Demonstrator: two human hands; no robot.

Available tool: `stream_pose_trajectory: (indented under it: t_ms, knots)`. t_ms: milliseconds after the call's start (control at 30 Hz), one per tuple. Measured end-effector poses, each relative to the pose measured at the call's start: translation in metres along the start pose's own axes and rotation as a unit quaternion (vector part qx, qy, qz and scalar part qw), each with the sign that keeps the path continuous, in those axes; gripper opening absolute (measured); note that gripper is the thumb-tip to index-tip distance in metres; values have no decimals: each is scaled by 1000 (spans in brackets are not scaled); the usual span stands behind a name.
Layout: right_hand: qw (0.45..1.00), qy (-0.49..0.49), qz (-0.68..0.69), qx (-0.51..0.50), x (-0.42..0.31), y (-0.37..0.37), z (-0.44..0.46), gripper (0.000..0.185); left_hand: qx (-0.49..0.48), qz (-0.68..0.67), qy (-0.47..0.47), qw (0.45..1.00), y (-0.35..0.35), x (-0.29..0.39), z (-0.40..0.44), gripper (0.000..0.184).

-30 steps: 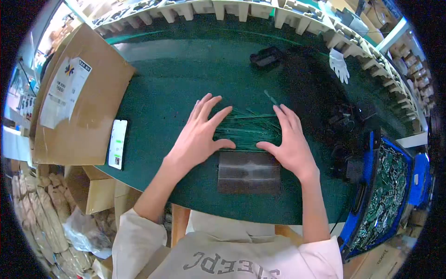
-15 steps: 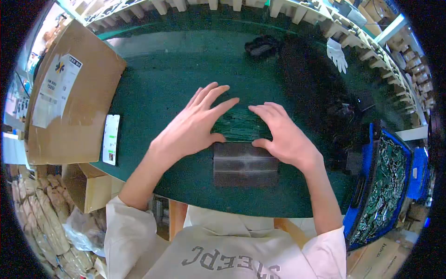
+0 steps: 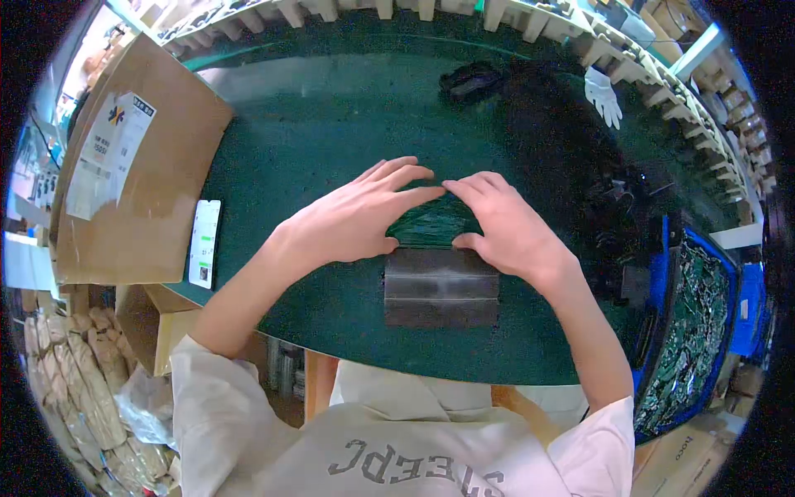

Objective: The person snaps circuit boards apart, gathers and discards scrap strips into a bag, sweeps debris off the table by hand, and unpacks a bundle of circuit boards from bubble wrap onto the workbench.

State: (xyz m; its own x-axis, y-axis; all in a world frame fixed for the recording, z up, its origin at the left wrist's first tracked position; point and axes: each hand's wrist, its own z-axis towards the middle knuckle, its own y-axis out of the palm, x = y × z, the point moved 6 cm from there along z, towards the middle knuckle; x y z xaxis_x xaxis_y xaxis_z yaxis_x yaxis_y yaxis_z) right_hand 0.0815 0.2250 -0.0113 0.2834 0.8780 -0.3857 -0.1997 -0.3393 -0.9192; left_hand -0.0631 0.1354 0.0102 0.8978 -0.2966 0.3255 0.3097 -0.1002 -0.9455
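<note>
First, box (image 3: 178, 141): brown cardboard, at the table's left edge; white label (image 3: 103, 161) bears a dark star-like mark, its print too blurred to read with confidence.
Phone (image 3: 204, 244): just beside box, near table's edge; screen lit, text too small to read.
Table (image 3: 331, 99): green top; open room between phone and left hand, also beyond the fingertips toward the notched rack (image 3: 385, 8).
Left hand (image 3: 356, 217): half open, thumb and fingers parted around left end of strips; whether it grips, cannot tell.
Strips (image 3: 435, 225): thin green bundle, between the hands, along panel's far edge.
Panel (image 3: 441, 288): dark, flat; a band of table separates it from the near edge.
Right hand (image 3: 513, 228): half open around right end of strips, fingertips close to left's; grip cannot be told.
Glove (image 3: 603, 98): white, near rack.
Bin (image 3: 658, 269): blue, green pieces inside, at table's right.
Carton (image 3: 667, 455): below bin; reads "hoco".
</note>
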Motion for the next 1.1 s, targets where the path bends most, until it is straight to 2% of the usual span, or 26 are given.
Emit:
stream_pose_trajectory:
  t_ms: [233,367,533,700,900,1100]
  knots:
    - [998,-27,-58,14,-10,0,0,64,-45,-28,15,998,0,3,4,81]
    - [994,-60,-86,-14,-10,-2,4,59,-4,-23,40,999,4,4,3,64]
    - [989,-63,-122,-55,-16,-4,13,54,0,8,57,998,7,-5,5,59]
    - [989,-74,-129,-17,-11,0,11,50,-3,35,40,999,11,-6,11,66]
    - [993,-43,-112,-21,-8,-2,10,44,-27,20,22,999,15,-4,22,59]
    - [985,-2,-161,-60,-3,2,15,34,-87,23,20,996,21,-8,40,48]
